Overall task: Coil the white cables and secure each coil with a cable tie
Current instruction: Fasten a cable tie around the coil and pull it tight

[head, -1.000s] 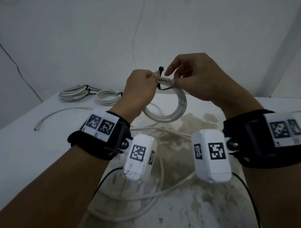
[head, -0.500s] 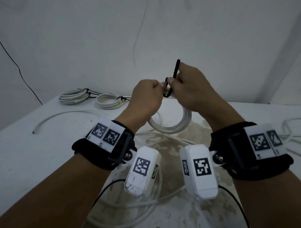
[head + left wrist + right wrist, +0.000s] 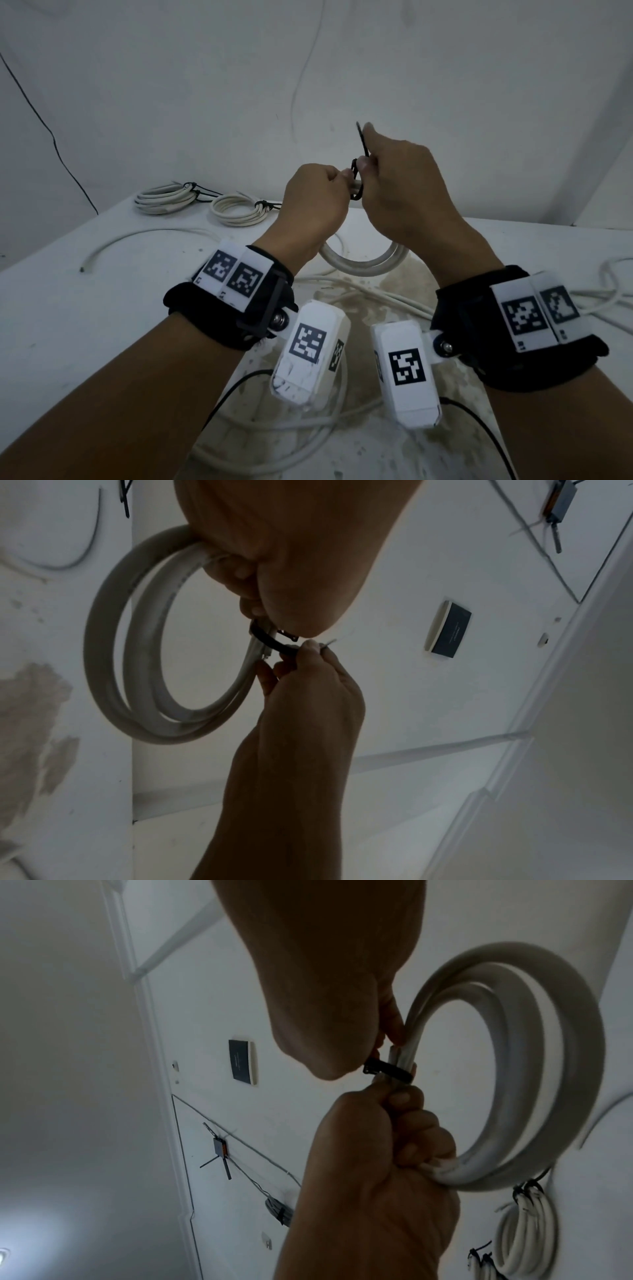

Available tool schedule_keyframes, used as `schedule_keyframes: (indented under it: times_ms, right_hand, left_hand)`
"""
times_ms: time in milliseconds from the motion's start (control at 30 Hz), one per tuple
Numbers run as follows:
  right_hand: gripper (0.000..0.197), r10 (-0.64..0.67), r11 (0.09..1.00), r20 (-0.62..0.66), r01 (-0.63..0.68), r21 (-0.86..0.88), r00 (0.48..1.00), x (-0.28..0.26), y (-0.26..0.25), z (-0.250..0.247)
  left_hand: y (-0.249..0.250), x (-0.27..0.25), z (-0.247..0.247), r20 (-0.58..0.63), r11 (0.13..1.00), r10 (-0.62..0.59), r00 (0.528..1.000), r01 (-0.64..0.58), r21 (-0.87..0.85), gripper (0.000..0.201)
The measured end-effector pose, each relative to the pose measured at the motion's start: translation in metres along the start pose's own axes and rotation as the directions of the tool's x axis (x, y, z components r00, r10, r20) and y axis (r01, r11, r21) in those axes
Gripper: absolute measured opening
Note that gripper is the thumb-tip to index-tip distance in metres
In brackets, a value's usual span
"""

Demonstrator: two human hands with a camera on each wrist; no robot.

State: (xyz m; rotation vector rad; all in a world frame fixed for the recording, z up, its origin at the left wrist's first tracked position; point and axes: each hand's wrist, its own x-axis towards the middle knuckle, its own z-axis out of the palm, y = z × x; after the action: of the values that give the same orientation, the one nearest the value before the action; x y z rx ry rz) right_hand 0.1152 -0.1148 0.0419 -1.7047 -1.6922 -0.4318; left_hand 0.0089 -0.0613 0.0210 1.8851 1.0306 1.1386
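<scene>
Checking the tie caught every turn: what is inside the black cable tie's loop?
The black cable tie wraps several strands of the white coil, held by the left hand; the right hand pinches its tail. Fingers hide part of the bundle, so the strand count is unclear.

My forearms are bare. Each wrist wears a black strap [image 3: 219,322] topped with white tags printed in black square codes, and a white camera box [image 3: 310,356] bolted on, trailing a thin black lead.
</scene>
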Motion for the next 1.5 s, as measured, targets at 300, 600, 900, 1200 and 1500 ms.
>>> schedule_keyframes:
  times_ms: [300,600,900,1200,1500]
  right_hand:
    - [0.025,0.051,0.98,-0.138,-0.022,0.2,0.989,-0.004,-0.002,-0.008]
    - [0.012,0.108,0.979,-0.102,-0.088,0.182,0.989,-0.003,0.003,-0.01]
    - [0.008,0.152,0.972,-0.143,-0.122,0.201,0.978,-0.003,0.002,-0.009]
    - [0.007,0.156,0.967,-0.171,-0.115,0.226,0.973,-0.003,-0.002,-0.011]
    - [0.008,0.15,0.968,-0.162,-0.112,0.225,0.975,-0.004,-0.001,-0.009]
  left_hand:
    - [-0.003,0.006,-0.003,-0.037,0.998,-0.034,0.999,0.033,-0.05,0.043]
    - [-0.004,0.004,-0.002,-0.038,0.999,-0.022,0.999,0.021,-0.027,0.043]
    - [-0.003,0.004,-0.002,-0.045,1.0,-0.004,0.999,0.003,-0.01,0.041]
    - [-0.003,0.006,-0.004,-0.059,0.998,-0.021,0.998,0.018,-0.055,0.04]
    - [-0.003,0.006,-0.006,-0.052,0.997,-0.045,0.998,0.042,-0.059,0.042]
